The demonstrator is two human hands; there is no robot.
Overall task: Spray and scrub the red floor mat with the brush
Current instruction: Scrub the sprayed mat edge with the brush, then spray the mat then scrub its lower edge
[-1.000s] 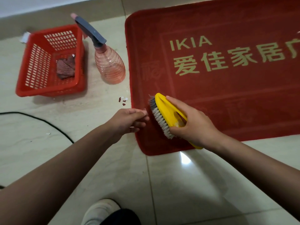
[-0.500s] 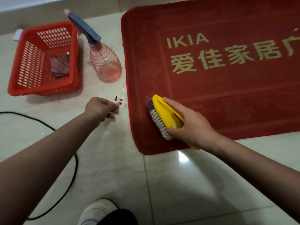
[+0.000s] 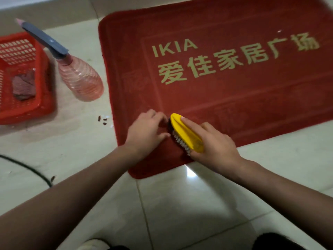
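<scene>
Red floor mat flat on pale tiled floor, gold "IKIA" lettering and Chinese characters across far half. Taken as reference for all positions below.

Red slotted basket: on floor well left of mat, partly cut off by frame edge.

Pink ribbed spray bottle, grey trigger head: upright between basket and mat's left edge, apart from both hands.

Right hand: over mat's near-left corner, fingers curled round yellow brush, index finger laid along its back.

Left hand: resting on mat just left of brush, fingers loosely bent, fingertips near brush's front tip, thumb towards bristles; nothing seen held; outline blurred.

Yellow brush: on mat's near-left area, tilted onto one side, white bristles facing left and meeting the pile.

Dark reddish cloth: crumpled inside basket.

Black cable: on floor, well left of mat's near edge.

Small dark and white flakes: on floor just beside mat's left edge.
</scene>
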